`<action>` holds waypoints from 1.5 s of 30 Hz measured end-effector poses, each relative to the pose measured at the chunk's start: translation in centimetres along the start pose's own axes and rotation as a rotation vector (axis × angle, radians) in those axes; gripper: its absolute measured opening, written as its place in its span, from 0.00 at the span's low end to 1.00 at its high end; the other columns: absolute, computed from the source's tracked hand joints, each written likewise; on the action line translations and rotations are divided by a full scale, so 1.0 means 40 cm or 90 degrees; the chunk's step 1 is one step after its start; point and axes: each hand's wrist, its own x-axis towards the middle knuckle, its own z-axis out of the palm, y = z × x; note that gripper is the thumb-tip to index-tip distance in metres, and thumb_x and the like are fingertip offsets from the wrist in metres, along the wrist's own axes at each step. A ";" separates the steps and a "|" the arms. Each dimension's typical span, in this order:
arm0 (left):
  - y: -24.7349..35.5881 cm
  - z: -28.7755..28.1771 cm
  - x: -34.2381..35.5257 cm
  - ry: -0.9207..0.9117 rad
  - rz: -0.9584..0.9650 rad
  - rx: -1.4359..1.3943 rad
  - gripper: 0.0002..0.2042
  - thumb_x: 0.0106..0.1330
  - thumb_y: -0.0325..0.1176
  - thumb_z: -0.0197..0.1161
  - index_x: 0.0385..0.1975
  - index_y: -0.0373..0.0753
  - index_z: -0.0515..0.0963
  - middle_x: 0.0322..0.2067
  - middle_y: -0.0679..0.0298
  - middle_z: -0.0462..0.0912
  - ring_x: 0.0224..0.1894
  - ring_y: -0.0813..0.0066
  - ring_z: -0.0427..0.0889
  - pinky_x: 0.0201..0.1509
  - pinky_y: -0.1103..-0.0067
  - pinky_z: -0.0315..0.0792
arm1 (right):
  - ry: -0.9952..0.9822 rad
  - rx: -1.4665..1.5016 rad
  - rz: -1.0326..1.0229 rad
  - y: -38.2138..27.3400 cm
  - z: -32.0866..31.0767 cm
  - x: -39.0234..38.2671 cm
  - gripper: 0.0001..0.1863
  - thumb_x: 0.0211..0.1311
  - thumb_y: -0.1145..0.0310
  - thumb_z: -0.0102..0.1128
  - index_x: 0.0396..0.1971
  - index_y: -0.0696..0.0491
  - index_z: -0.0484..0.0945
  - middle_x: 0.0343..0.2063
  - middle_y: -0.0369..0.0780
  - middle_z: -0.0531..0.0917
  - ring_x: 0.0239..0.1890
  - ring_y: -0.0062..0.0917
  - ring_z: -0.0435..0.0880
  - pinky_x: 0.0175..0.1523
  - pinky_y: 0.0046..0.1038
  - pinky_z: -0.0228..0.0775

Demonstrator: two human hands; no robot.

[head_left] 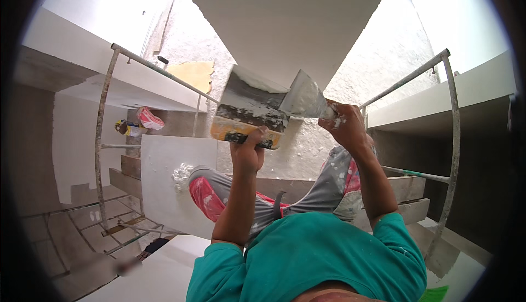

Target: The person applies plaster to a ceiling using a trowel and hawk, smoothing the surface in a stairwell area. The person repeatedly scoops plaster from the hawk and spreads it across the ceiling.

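Note:
My left hand is closed round the handle edge of a wide plastering blade, its metal face smeared with white and dark grey plaster. In my right hand is a putty knife with a flared blade coated in white plaster. The tip side of the putty knife overlaps the right edge of the wide blade and appears to touch it. Both tools are raised in front of me, above my bent knees. White plaster is smeared on my right fingers.
Rusty scaffold rails rise on both sides. A pale board beside my left knee bears a heap of white plaster. Wooden planks lie under me. A smooth grey wall piece stands ahead; bags sit at the left.

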 end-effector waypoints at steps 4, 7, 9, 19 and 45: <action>-0.004 -0.044 0.018 -0.199 -0.021 0.652 0.14 0.56 0.21 0.61 0.43 0.30 0.76 0.46 0.50 0.79 0.46 0.70 0.81 0.53 0.77 0.73 | 0.033 -0.089 -0.045 -0.028 -0.041 0.017 0.23 0.44 0.66 0.69 0.45 0.50 0.82 0.28 0.48 0.83 0.33 0.40 0.83 0.41 0.35 0.74; 0.049 -0.017 0.099 -0.446 0.389 0.782 0.30 0.49 0.16 0.59 0.58 0.36 0.70 0.57 0.53 0.73 0.61 0.59 0.70 0.64 0.72 0.66 | 0.052 -0.054 -0.114 -0.021 -0.065 0.024 0.25 0.42 0.69 0.69 0.46 0.52 0.80 0.28 0.49 0.83 0.32 0.41 0.84 0.38 0.35 0.75; 0.106 -0.037 0.185 -0.449 0.460 0.985 0.32 0.47 0.15 0.59 0.58 0.43 0.71 0.57 0.58 0.74 0.61 0.56 0.70 0.64 0.67 0.64 | 0.066 0.098 -0.182 0.020 -0.055 0.029 0.25 0.42 0.70 0.69 0.47 0.56 0.80 0.24 0.50 0.82 0.26 0.35 0.84 0.34 0.31 0.73; 0.877 0.636 0.530 0.131 1.469 1.004 0.30 0.49 0.25 0.59 0.57 0.50 0.70 0.54 0.65 0.76 0.54 0.59 0.72 0.51 0.61 0.66 | -0.006 0.094 -0.012 0.217 0.017 -0.108 0.22 0.38 0.61 0.72 0.37 0.56 0.84 0.22 0.44 0.84 0.26 0.30 0.83 0.35 0.32 0.74; 0.554 0.383 0.607 0.089 1.081 1.219 0.38 0.52 0.24 0.58 0.67 0.53 0.58 0.66 0.58 0.61 0.66 0.51 0.59 0.65 0.43 0.44 | 0.023 0.031 0.103 0.315 0.086 -0.221 0.29 0.35 0.67 0.77 0.42 0.62 0.79 0.35 0.47 0.82 0.39 0.33 0.82 0.47 0.31 0.72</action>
